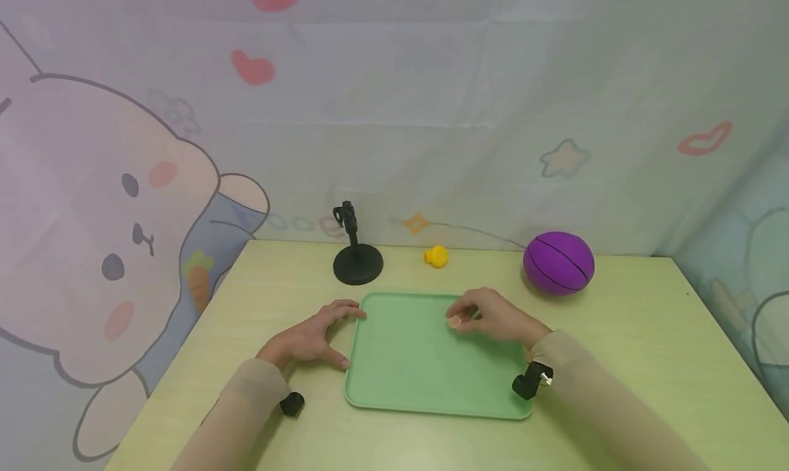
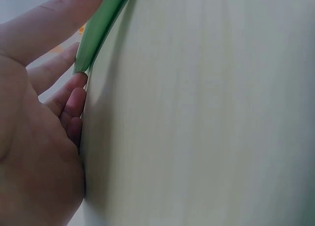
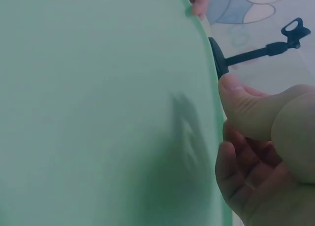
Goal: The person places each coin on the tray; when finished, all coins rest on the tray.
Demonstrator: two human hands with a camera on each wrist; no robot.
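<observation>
Pinching a pale disc [image 1: 455, 322], pickup seemingly done and release pending, the right hand [image 1: 498, 315] hovers over a green tray [image 1: 413, 368] that the left hand [image 1: 309, 337], spread wide, touches.

Two hands: one left hand [image 1: 313, 337], one right hand [image 1: 496, 317]. Two sleeves [image 1: 607, 402], one tray [image 1: 419, 361], one ball [image 1: 558, 263], one stand [image 1: 357, 264], one yellow toy [image 1: 437, 256], one small disc [image 1: 454, 322], one worktop [image 1: 622, 341]. One backdrop [image 1: 419, 81] with three hearts [image 1: 253, 68], one star [image 1: 564, 159], one carrot [image 1: 198, 286].
</observation>
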